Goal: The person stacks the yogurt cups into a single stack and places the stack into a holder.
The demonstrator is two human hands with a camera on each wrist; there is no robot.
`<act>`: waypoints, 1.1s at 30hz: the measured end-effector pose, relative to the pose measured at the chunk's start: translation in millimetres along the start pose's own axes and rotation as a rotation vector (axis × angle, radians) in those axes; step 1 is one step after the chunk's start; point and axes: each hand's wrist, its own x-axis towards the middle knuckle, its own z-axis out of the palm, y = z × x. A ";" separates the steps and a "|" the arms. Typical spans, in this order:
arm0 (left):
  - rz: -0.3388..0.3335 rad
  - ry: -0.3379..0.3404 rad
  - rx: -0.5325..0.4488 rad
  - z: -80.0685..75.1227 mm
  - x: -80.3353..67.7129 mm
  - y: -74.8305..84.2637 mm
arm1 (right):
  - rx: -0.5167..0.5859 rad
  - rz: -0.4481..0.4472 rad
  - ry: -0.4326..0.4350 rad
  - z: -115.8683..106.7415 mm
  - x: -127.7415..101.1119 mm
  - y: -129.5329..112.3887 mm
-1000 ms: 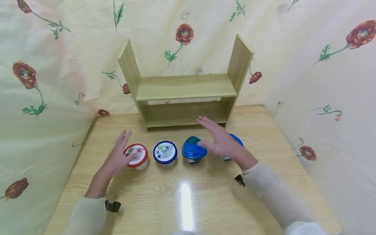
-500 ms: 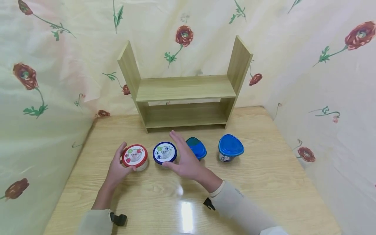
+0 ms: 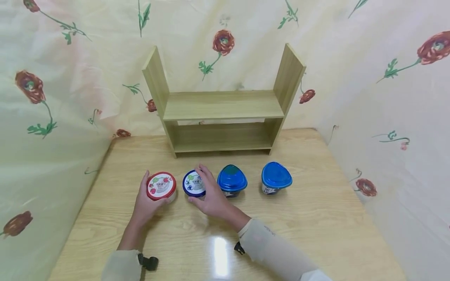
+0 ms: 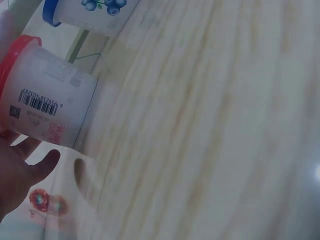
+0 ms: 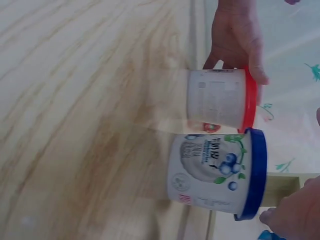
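Red-lidded tub [image 3: 161, 186] upright on the wooden table [image 3: 327, 234], leftmost of a row of four. Left hand [image 3: 147, 203] curls round it from the left, thumb on the near side, fingers on the outer; probably so the wide wall sits across the palm. One finger stands off the wall in the left wrist view; firmness of hold, cannot tell.

Blue-lidded tub [image 3: 191, 182] just beside, apart. Right hand [image 3: 214, 200] straddles it, thumb and fingers apart, thumb tip close by the rim; contact unclear. Each hand comes from its outer side, which seems to keep the arms from crossing.

Farther right, two tubs with rounded-triangle lids, the nearer [image 3: 232, 179] and the outer [image 3: 276, 175]; spacing likely leaves finger room. Behind the row, two-level shelf unit [image 3: 223, 105], open side forward, presumably for easy reach. Floral cloth [image 3: 334, 50] behind.
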 end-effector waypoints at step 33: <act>-0.110 -0.004 -0.110 2.9 4.2 -15.6 | 0.017 0.344 0.024 31.2 15.4 33.9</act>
